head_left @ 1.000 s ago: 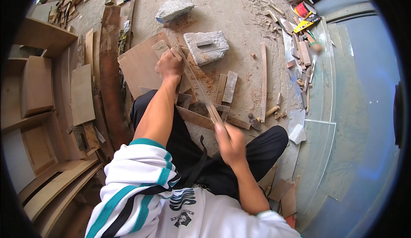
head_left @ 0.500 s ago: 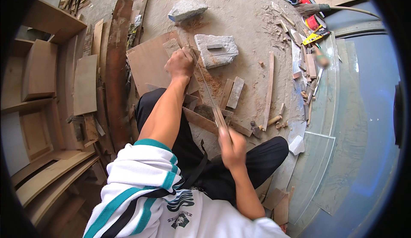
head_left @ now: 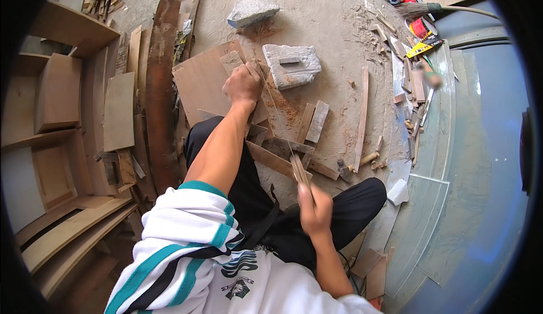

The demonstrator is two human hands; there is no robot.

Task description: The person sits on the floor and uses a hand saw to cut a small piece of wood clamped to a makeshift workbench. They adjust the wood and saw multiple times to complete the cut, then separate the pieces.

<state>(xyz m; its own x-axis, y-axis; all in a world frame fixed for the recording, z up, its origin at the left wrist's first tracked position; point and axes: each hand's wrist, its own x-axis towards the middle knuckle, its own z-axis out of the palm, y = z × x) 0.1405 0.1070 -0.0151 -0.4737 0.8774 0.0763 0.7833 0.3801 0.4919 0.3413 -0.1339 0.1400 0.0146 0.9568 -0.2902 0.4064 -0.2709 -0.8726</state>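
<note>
My right hand (head_left: 315,208) is closed round the wooden handle (head_left: 298,170) of a handsaw. Its thin blade (head_left: 277,110) runs away from me, seen nearly edge-on, to beside my left hand. My left hand (head_left: 243,83) is a fist, gripping a narrow wooden piece (head_left: 231,61) that lies over a flat wooden board (head_left: 198,82). The fist covers most of that piece, and the contact between blade and wood is hard to make out. Reddish sawdust (head_left: 289,108) lies on the floor to the right of the blade.
A pale stone block (head_left: 302,74) with a small grey bar (head_left: 289,60) on it sits just right of the blade. Another block (head_left: 253,11) lies farther off. A hammer (head_left: 346,169) and wood offcuts lie near my knee, glass sheets (head_left: 430,223) right, wooden cabinets (head_left: 59,93) left.
My right hand has drawn the saw back toward me. My left fist stays on the wood. The whole view has shifted slightly.
</note>
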